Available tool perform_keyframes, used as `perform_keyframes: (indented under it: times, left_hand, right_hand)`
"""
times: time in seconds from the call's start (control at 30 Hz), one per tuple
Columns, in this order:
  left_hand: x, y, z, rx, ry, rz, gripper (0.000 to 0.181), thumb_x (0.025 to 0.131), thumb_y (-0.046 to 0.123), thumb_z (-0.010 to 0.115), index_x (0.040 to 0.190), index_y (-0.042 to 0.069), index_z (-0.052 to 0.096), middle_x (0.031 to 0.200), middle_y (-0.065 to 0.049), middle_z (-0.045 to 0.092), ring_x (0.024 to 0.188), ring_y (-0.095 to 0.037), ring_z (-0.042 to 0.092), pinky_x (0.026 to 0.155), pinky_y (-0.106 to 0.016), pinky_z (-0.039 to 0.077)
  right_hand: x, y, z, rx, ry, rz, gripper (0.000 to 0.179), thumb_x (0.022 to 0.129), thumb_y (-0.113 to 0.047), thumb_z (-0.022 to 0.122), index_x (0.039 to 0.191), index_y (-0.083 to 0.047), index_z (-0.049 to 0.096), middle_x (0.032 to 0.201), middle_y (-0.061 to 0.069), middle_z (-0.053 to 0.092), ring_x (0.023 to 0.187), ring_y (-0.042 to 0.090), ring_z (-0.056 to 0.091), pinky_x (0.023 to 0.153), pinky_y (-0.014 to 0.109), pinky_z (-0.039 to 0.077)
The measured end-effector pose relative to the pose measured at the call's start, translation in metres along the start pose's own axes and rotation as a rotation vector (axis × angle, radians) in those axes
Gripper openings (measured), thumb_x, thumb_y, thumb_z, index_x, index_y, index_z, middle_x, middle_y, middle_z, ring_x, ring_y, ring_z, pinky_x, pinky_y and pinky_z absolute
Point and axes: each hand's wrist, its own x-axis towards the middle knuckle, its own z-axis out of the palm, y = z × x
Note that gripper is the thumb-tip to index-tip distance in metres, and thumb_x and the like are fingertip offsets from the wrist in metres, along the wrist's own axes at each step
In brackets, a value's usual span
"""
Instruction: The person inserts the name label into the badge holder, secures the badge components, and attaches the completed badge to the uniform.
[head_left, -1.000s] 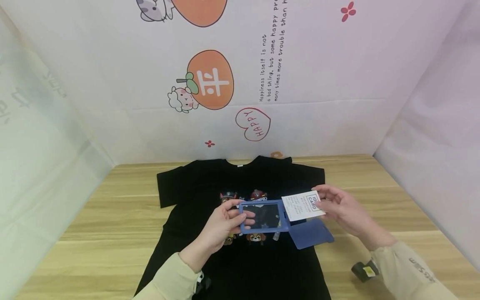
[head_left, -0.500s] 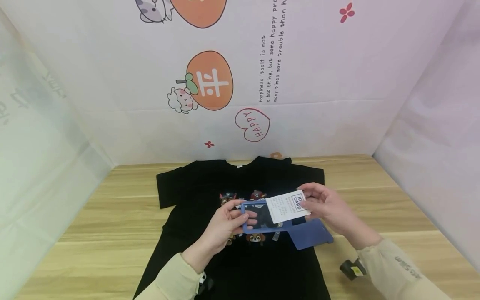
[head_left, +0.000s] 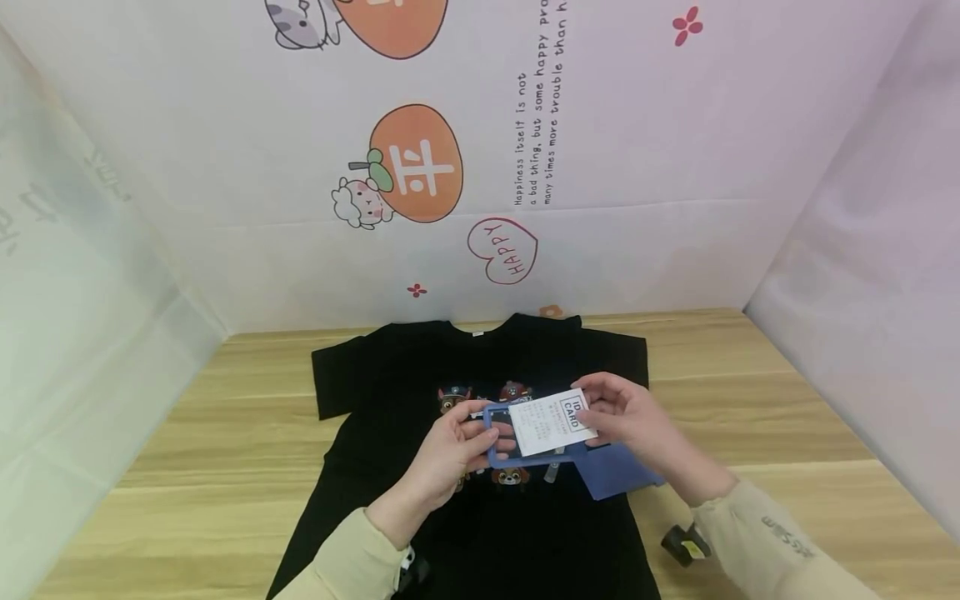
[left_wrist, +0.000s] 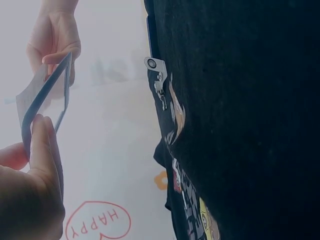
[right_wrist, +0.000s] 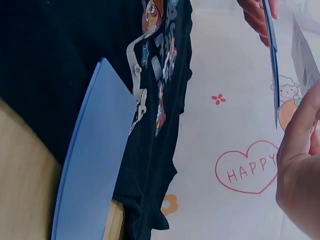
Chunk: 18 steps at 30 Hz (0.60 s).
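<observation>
A blue card-holder frame (head_left: 491, 437) with an open or see-through middle is held up by my left hand (head_left: 442, 450), thumb in front and fingers behind its left end. My right hand (head_left: 630, 421) pinches the right end of a white ID card (head_left: 547, 423) between thumb and fingers. The card overlaps the frame's window in the head view; the right wrist view shows a gap between the card (right_wrist: 304, 52) and the frame (right_wrist: 274, 60). Below them a flat blue panel (head_left: 618, 472) lies over the shirt's edge. A strap with a metal snap (left_wrist: 158, 72) lies close to it.
A black T-shirt (head_left: 420, 367) with cartoon prints lies spread on the wooden table (head_left: 750, 400). White printed cloth (head_left: 630, 167) hangs behind the table, with white cloth walls at both sides. Each wrist carries a small dark camera (head_left: 684, 546).
My right hand has moved left with the ID card, from beside the frame to over its window. My left hand and the frame have stayed nearly still.
</observation>
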Motion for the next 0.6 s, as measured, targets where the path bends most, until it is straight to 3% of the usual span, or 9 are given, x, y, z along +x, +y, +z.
perform_keyframes:
  times: [0.17,0.6]
  left_hand:
    - [0.001,-0.001,0.001,-0.021,-0.002,-0.01,0.039,0.096,0.0,0.049,0.134,-0.002,0.039,0.105,-0.014,0.068,0.086,-0.012,0.069,0.079,-0.028,0.056]
    - [-0.002,-0.002,0.0,-0.013,-0.011,0.0,0.04,0.097,0.005,0.05,0.135,-0.003,0.038,0.121,-0.024,0.061,0.091,-0.016,0.068,0.082,-0.029,0.055]
  right_hand:
    - [0.001,0.0,0.005,-0.014,0.0,0.007,0.041,0.088,-0.004,0.061,0.125,0.007,0.045,0.103,0.016,0.056,0.082,0.011,0.061,0.064,0.027,0.057]
    - [0.001,0.0,0.018,-0.03,0.02,-0.008,0.039,0.088,-0.002,0.063,0.122,0.008,0.047,0.097,0.018,0.055,0.077,0.012,0.06,0.063,0.025,0.056]
